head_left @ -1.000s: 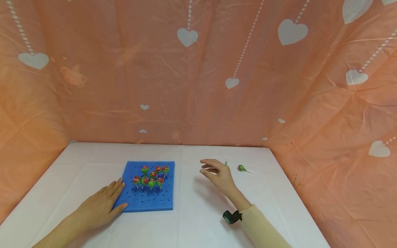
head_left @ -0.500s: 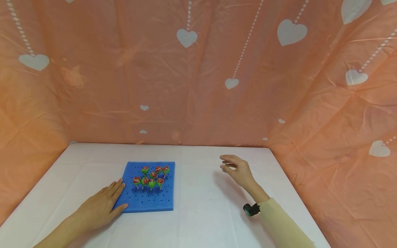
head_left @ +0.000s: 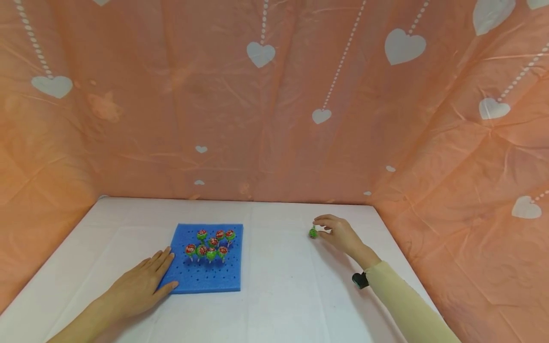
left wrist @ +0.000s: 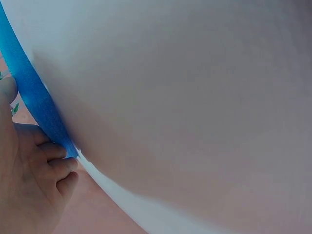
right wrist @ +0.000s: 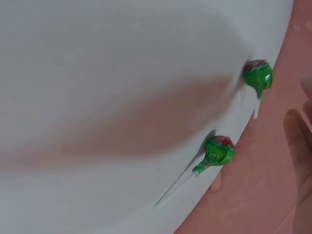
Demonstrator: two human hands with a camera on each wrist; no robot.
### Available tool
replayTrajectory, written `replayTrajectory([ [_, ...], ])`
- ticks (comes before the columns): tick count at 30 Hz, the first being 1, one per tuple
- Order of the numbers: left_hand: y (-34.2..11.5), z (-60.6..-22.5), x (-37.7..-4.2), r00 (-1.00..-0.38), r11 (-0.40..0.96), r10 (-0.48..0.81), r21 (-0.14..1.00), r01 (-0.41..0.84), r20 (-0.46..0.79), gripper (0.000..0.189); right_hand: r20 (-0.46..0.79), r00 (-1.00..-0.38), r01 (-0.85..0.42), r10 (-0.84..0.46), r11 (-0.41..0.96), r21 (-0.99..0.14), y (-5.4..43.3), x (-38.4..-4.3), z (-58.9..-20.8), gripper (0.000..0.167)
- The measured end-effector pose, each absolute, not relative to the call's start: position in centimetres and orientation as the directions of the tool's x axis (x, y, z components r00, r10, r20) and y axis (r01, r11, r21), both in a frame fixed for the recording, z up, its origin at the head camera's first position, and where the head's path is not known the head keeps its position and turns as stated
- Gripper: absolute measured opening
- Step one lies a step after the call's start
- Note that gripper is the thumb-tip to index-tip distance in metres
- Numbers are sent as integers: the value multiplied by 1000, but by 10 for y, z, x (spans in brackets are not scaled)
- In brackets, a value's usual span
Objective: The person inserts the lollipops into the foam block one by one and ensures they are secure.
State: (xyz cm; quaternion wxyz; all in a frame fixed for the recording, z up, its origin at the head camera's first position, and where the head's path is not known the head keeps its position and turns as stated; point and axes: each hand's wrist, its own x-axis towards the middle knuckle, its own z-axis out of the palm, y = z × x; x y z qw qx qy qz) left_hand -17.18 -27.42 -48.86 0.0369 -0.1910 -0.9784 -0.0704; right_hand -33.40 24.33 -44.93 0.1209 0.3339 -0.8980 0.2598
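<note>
Several lollipops [head_left: 211, 253] with red and green wrappers stand by their sticks in a blue foam board [head_left: 218, 283]. My left hand [head_left: 135, 288] rests along the board's left edge, fingers straight, thumb at the front corner; the left wrist view has this hand beside the blue edge. My right hand [head_left: 340, 234] is beside a loose lollipop [head_left: 313, 232], fingertips right by its stick. In the right wrist view, a gap shows between the fingers [right wrist: 296, 134] and that lollipop. A second loose lollipop [right wrist: 219, 151] lies nearby, hidden behind the hand in the head view.
A white cloth covers the table [head_left: 274, 309]. Orange curtains [head_left: 274, 133] with white hearts hang behind it and at both sides. The foam board has rows of small holes around the lollipops. A small black camera [head_left: 360, 280] sits on the right wrist.
My right hand has moved right, away from the board, to the loose lollipops, passing over them and now stopping beside one. My left hand and the board have stayed in place.
</note>
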Motion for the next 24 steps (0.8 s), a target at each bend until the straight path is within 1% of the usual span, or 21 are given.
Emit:
replayTrajectory([
  [3, -274, -488, -172, -925, 918, 366, 124, 377, 101, 80, 338, -753, -657, -564, 662, -361, 245, -338, -450, 30],
  [9, -274, -489, -172, -925, 918, 365, 124, 376, 101, 79, 254, -763, -645, -594, 676, -357, 245, -346, -456, 27],
  [15, -273, -489, -171, -922, 916, 370, 122, 382, 110, 78, 218, -775, -628, -592, 686, -367, 245, -350, -463, 26],
  [24, -273, -489, -170, -923, 915, 368, 133, 381, 109, 78, 207, -789, -610, -578, 698, -375, 243, -350, -468, 25],
])
